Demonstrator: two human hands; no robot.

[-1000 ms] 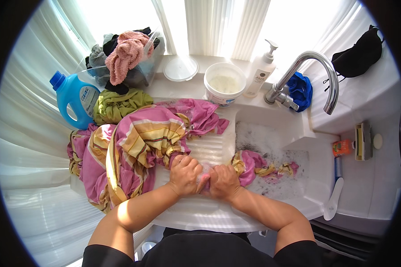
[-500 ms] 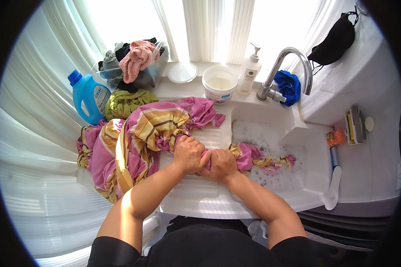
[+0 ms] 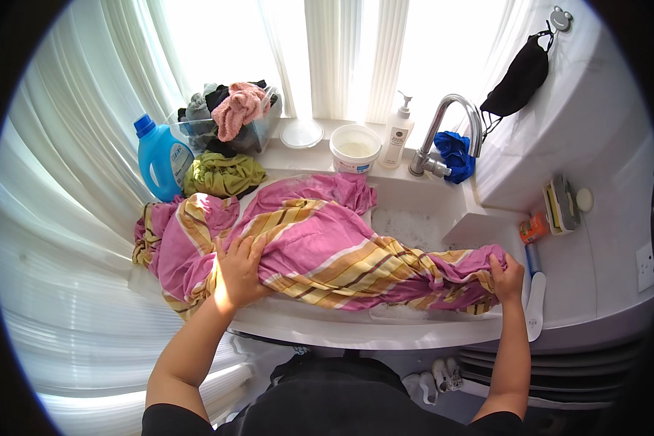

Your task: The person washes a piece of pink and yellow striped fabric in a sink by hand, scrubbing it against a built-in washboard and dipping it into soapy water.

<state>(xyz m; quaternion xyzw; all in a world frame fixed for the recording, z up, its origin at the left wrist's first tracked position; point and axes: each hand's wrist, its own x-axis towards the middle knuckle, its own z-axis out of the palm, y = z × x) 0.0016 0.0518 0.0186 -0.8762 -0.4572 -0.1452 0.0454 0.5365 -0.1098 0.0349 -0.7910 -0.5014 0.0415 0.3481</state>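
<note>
A large wet-looking pink cloth with yellow and brown stripes (image 3: 327, 251) stretches across the white laundry sink (image 3: 327, 335). Its left part lies bunched on the sink's left side, and its right part spans the basin. My left hand (image 3: 240, 272) rests on the cloth's left part with fingers spread. At the far right end, my right hand (image 3: 507, 278) pinches the cloth's gathered edge, near the basin's right side. Suds (image 3: 407, 227) show behind the cloth in the basin; the ribbed washing slope is covered.
Behind the sink stand a blue detergent jug (image 3: 163, 158), a bin of clothes (image 3: 234, 116), a green cloth (image 3: 224, 174), a white tub (image 3: 355, 147), a pump bottle (image 3: 396, 138) and a chrome faucet (image 3: 450, 134). A white-handled brush (image 3: 535, 305) lies at the right rim.
My hands have moved apart, left hand leftward and right hand to the far right. The bunched cloth is now drawn out over the basin, its right end lifted from the suds.
</note>
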